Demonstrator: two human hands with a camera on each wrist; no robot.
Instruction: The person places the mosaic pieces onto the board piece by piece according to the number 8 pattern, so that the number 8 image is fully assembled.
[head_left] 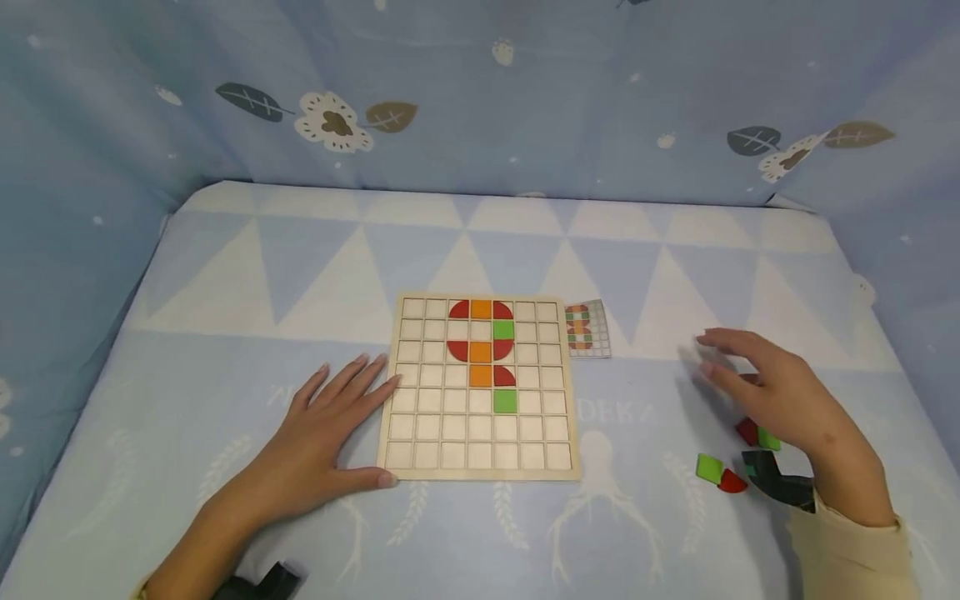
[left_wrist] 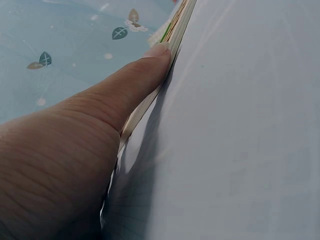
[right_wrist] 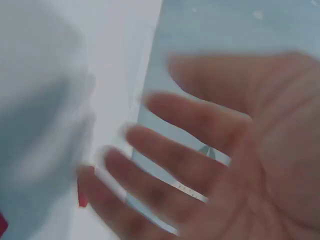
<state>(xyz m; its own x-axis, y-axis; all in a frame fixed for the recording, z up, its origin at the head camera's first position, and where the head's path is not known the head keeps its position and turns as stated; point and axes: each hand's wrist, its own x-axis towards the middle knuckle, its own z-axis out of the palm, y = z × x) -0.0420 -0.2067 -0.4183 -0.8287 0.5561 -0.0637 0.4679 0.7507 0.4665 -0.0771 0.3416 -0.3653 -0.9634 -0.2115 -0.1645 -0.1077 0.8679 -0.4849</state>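
A wooden grid board (head_left: 442, 433) lies on the blue patterned cloth, with red rounded, orange and green square tiles set in its upper middle cells. My left hand (head_left: 337, 425) lies flat at the board's left side, fingers straight, thumb along the front edge. The left wrist view shows that thumb (left_wrist: 125, 85) touching the board's edge (left_wrist: 176, 27). My right hand (head_left: 757, 387) hovers to the right of the board with fingers spread and blurred, holding nothing. Beneath and beside it lie loose tiles: a green square (head_left: 708, 467), a red quarter (head_left: 732, 482), another red piece (head_left: 747, 431).
A small pattern card (head_left: 587, 329) lies by the board's top right corner. Blue fabric walls with leaf and flower prints (head_left: 333, 121) close in the surface on three sides. In the right wrist view a red tile (right_wrist: 82, 200) shows behind the blurred fingers (right_wrist: 200, 165).
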